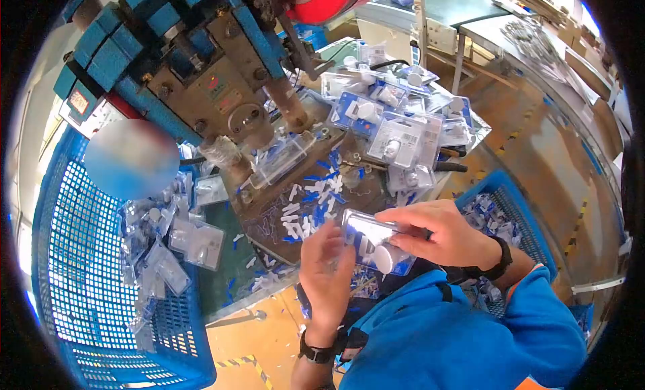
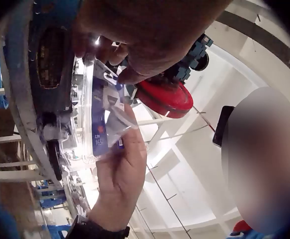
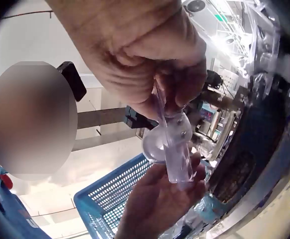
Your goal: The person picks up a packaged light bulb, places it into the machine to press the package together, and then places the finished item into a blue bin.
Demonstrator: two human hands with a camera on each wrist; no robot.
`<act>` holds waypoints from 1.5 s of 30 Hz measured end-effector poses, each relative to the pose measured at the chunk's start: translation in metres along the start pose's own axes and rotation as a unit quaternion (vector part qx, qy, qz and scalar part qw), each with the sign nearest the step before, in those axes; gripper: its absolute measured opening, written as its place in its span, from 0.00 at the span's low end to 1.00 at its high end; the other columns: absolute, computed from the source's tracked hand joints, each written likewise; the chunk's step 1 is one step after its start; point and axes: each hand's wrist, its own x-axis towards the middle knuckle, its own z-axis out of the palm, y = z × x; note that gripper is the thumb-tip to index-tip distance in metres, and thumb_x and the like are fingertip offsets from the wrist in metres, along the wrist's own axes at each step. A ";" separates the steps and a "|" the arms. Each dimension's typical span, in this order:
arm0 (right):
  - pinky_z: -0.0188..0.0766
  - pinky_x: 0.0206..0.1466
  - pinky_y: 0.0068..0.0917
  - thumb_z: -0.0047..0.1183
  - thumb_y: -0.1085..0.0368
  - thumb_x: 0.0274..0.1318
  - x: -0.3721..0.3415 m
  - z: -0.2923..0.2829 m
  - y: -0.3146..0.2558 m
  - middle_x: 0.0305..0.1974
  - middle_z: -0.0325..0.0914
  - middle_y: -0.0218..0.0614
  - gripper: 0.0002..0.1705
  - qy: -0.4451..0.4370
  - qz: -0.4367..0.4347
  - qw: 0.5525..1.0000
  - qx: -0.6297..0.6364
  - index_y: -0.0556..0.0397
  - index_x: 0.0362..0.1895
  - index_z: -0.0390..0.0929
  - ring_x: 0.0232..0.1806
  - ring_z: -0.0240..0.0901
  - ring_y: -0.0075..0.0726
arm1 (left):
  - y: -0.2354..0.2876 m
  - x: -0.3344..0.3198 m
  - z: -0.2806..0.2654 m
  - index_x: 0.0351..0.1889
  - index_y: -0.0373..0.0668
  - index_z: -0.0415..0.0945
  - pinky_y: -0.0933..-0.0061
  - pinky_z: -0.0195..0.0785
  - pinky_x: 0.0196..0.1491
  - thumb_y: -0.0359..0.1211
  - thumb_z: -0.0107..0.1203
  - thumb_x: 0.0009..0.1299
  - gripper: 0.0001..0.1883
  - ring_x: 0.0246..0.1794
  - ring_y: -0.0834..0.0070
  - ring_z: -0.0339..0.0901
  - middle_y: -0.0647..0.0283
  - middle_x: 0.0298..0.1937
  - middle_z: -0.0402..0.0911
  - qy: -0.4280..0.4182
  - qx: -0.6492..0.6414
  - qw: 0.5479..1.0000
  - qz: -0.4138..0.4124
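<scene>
A clear blister pack with a blue printed card and a round white piece is held up in front of the body. My right hand pinches its upper right edge between thumb and fingers. Beside the pack's left edge is my left hand, its blurred fingers loosely bent and the thumb overlapping the edge in the head view. In the left wrist view, the card's blue face shows with the right hand's fingers behind it. Seen edge-on in the right wrist view, the pack's clear plastic bulge stands out.
A blue and brown press machine stands ahead, its worktable strewn with white and blue scraps. Packs pile up at the table's back right. Blue baskets with packs stand at left and right.
</scene>
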 end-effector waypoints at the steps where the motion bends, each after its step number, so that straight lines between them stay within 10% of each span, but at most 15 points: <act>1: 0.73 0.32 0.31 0.61 0.69 0.54 0.001 0.003 -0.001 0.32 0.81 0.42 0.23 -0.006 -0.004 1.000 0.000 0.51 0.57 0.77 0.29 0.79 0.42 | 0.001 0.000 0.000 0.57 0.38 0.75 0.75 0.73 0.45 0.22 0.63 0.62 0.23 0.42 0.76 0.77 0.62 0.46 0.79 0.004 0.026 1.000 0.005; 12: 0.74 0.36 0.37 0.61 0.66 0.55 0.008 0.012 -0.001 0.35 0.81 0.42 0.23 -0.026 -0.049 0.997 -0.045 0.51 0.57 0.77 0.34 0.79 0.46 | 0.003 0.010 -0.011 0.48 0.37 0.81 0.74 0.74 0.39 0.22 0.65 0.59 0.18 0.35 0.73 0.82 0.58 0.37 0.83 0.025 0.082 0.996 0.011; 20: 0.75 0.36 0.36 0.60 0.62 0.57 0.023 0.000 -0.006 0.37 0.81 0.41 0.26 0.006 -0.097 0.985 -0.142 0.51 0.59 0.74 0.34 0.78 0.45 | 0.019 0.032 -0.008 0.49 0.34 0.80 0.68 0.74 0.47 0.22 0.55 0.66 0.14 0.45 0.69 0.82 0.52 0.46 0.83 0.017 0.246 0.949 0.195; 24: 0.74 0.33 0.33 0.61 0.66 0.51 0.046 -0.047 0.002 0.32 0.78 0.32 0.24 0.143 -0.135 0.897 -0.396 0.49 0.55 0.77 0.30 0.75 0.38 | 0.027 0.030 -0.033 0.54 0.36 0.79 0.68 0.71 0.50 0.23 0.54 0.67 0.16 0.54 0.66 0.78 0.52 0.58 0.78 0.056 0.077 0.991 0.095; 28: 0.73 0.38 0.32 0.60 0.68 0.42 0.093 -0.088 0.053 0.33 0.77 0.29 0.26 0.208 -0.249 0.791 -0.519 0.47 0.51 0.78 0.34 0.73 0.34 | -0.020 0.024 -0.122 0.63 0.36 0.69 0.65 0.73 0.52 0.28 0.60 0.63 0.28 0.54 0.57 0.78 0.49 0.58 0.76 0.077 0.333 0.934 0.106; 33: 0.73 0.48 0.34 0.59 0.69 0.47 0.096 -0.065 0.111 0.40 0.81 0.32 0.12 0.135 -0.152 0.863 -0.463 0.50 0.40 0.82 0.42 0.75 0.40 | -0.041 0.033 -0.183 0.52 0.34 0.79 0.62 0.68 0.57 0.23 0.57 0.63 0.17 0.56 0.56 0.75 0.48 0.56 0.78 0.205 0.507 0.831 0.096; 45: 0.74 0.45 0.38 0.61 0.75 0.47 0.063 -0.039 0.043 0.45 0.81 0.38 0.11 0.095 -0.182 0.936 -0.287 0.53 0.38 0.82 0.43 0.77 0.47 | -0.049 0.071 -0.213 0.74 0.50 0.56 0.41 0.42 0.73 0.36 0.69 0.54 0.48 0.78 0.43 0.38 0.50 0.79 0.43 0.105 0.634 0.755 -0.131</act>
